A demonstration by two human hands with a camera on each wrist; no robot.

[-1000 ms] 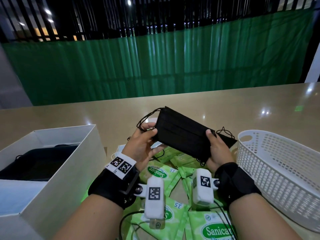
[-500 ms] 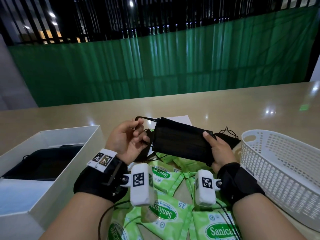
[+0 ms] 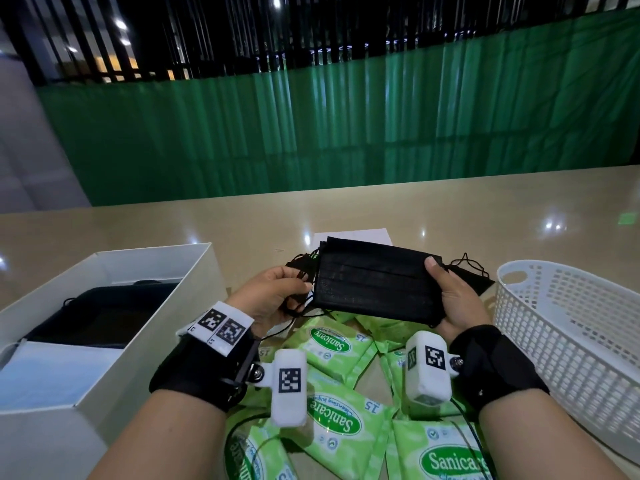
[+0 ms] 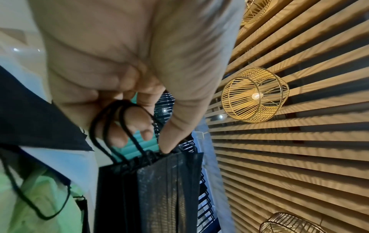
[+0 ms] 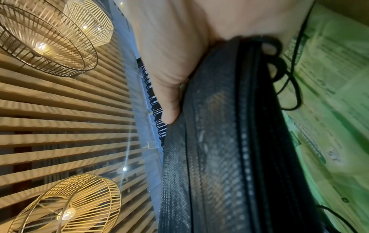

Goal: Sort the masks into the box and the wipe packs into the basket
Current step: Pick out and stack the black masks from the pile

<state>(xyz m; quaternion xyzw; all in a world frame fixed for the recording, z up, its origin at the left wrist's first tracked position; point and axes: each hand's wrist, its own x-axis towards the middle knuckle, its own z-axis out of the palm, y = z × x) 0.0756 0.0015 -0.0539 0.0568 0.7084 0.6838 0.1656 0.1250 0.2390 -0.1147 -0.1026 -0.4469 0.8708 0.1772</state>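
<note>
Masks (image 3: 377, 285) stacked, long axis left-right, right hand (image 3: 453, 299) gripping one end, left hand (image 3: 273, 296) pinching loops.

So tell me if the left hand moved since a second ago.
Yes: the left hand slid left toward the white box, off the black masks.

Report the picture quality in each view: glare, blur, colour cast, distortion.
Head view: sharp, with ceiling-light glare spots on the table and wide-angle bending at the box and basket. Left wrist view: the left hand is close and soft, the lamp sharper. Right wrist view: motion-smeared masks, with a green cast from the wipe packs.
</note>
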